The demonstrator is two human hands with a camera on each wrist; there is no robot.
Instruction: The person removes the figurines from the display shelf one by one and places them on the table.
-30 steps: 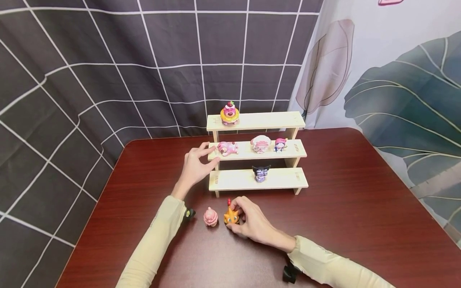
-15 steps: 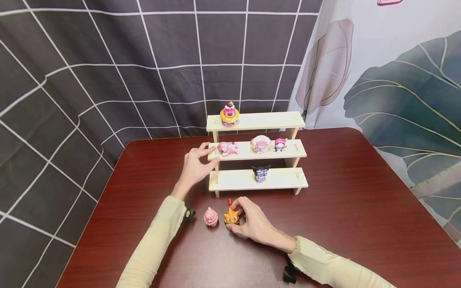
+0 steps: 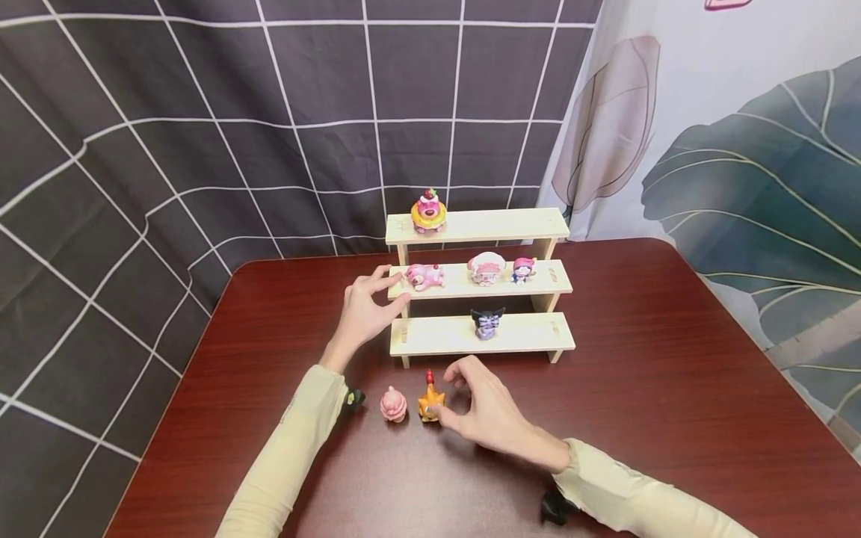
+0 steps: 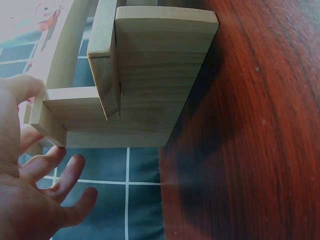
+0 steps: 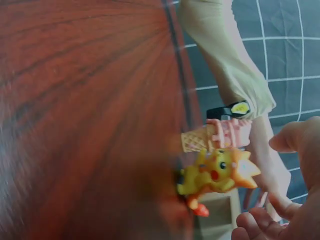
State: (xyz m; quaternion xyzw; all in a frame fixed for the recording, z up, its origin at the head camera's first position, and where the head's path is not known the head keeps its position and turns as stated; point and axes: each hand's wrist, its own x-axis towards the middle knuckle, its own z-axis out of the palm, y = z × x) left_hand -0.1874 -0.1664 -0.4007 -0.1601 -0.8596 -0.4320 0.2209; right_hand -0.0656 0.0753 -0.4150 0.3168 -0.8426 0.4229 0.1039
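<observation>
My left hand [image 3: 366,306] holds the left end of the middle board of a three-tier wooden display shelf [image 3: 471,332], thumb at the front edge and fingers toward the back. Beside its fingertips a pink figurine [image 3: 425,277] lies on that board. My right hand [image 3: 491,407] has its fingers spread next to an orange and yellow figurine [image 5: 215,172] with a red-tipped tail, standing on the table. A gap shows between hand and figurine in the right wrist view. A pink ice-cream-cone figurine [image 3: 393,405] stands just left of it.
A figurine with a yellow ring [image 3: 429,213] sits on the top board. The middle board also bears a white fluffy figurine [image 3: 486,269] and a small pink-hatted one [image 3: 523,271]. On the lowest board stands a black-and-purple figurine [image 3: 487,323]. Curtains hang behind the table [image 3: 673,373].
My right hand has let go of the orange figurine and drawn back slightly to the right, its fingers spreading. The figurine stays on the table. My left hand has not moved.
</observation>
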